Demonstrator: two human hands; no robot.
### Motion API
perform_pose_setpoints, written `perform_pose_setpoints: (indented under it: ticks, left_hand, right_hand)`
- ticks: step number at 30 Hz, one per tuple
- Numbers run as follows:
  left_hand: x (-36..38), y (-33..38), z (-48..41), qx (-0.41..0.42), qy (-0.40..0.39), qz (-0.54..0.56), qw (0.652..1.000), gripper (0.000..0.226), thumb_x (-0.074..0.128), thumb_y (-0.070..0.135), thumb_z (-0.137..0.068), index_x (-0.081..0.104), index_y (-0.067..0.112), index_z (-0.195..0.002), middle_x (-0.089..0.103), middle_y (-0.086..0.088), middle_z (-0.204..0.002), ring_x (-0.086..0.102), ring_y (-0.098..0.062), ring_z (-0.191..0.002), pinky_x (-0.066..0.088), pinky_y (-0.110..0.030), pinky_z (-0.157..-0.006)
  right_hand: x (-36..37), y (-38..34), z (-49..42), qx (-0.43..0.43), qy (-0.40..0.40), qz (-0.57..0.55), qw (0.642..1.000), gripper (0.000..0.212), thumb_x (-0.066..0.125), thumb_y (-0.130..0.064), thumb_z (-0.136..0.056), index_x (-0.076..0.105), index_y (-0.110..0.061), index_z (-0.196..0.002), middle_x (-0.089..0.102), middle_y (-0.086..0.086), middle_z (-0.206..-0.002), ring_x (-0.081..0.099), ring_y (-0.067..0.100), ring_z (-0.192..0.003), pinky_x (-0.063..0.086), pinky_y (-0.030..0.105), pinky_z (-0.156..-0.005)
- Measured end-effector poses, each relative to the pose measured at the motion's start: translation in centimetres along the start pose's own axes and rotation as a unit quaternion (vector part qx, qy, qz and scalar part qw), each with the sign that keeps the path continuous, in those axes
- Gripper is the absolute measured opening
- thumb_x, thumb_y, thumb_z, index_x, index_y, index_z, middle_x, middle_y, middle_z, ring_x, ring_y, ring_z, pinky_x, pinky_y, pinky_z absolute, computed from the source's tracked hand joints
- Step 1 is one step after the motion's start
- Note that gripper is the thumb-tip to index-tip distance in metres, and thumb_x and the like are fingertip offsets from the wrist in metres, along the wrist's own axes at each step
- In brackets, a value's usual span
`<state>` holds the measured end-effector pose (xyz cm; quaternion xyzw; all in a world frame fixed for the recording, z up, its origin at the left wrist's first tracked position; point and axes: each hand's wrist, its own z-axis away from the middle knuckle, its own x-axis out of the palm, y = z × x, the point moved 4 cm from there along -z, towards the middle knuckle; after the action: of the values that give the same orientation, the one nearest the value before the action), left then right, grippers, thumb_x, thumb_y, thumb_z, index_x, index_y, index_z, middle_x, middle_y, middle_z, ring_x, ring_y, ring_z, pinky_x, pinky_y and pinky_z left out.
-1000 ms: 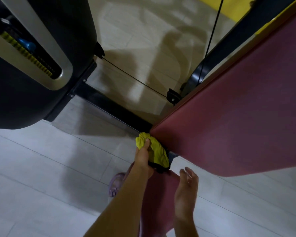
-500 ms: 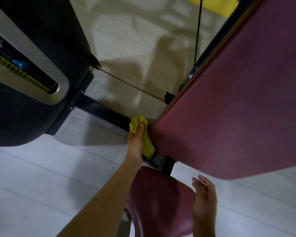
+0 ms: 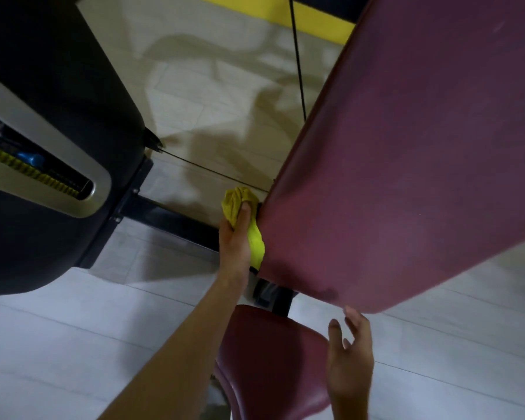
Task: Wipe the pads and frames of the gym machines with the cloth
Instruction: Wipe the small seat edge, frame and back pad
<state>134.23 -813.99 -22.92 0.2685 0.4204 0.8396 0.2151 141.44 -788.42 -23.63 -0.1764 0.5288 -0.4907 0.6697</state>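
Yellow cloth (image 3: 238,201), clutched in the left hand (image 3: 234,244), lies against the near edge of the pad (image 3: 406,177), an edge running up-right; the right hand (image 3: 350,368) is slack.

2 pads (image 3: 406,177), 1 cloth (image 3: 238,201), 2 hands (image 3: 234,241), 2 cables (image 3: 297,62), 1 wt stack (image 3: 58,101)

The back pad (image 3: 406,177) runs out of view past the top and right edges. Against its left edge, the cloth (image 3: 240,204) is partly covered by the left hand (image 3: 234,241), whose fingers, all but the thumb, are hidden. Below the back pad, the seat pad (image 3: 270,359) is cut off by the bottom edge. Left of the back pad, the weight-stack housing (image 3: 58,86) is cropped, and its yellow labels (image 3: 28,171) are too small to read.
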Motion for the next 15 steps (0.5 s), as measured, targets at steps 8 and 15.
perform_pose_setpoints:
  ticks: [8,15]
  left_hand:
    - [11.4,15.8,5.5,0.177,-0.069,-0.018,0.982,0.029,0.059,0.033,-0.103,0.051,0.047,-0.127,0.064,0.037,-0.114,0.059,0.013,-0.114,0.044,-0.009,-0.092]
    - [14.7,21.7,8.0,0.302,-0.108,-0.073,0.944,0.034,0.062,0.019,-0.102,0.053,0.023,-0.135,0.067,0.019,-0.114,0.064,-0.001,-0.11,0.051,-0.023,-0.096]
  right_hand:
    - [-3.8,-11.7,-0.6,-0.18,0.006,0.173,0.968,0.056,0.066,-0.017,-0.093,0.048,-0.026,-0.145,0.05,-0.003,-0.137,0.05,0.022,-0.127,0.047,0.044,-0.103]
    - [-5.6,-17.2,1.7,-0.269,-0.021,0.295,0.917,0.062,0.07,-0.029,-0.089,0.044,-0.033,-0.144,0.047,-0.006,-0.141,0.049,0.021,-0.128,0.051,0.048,-0.1]
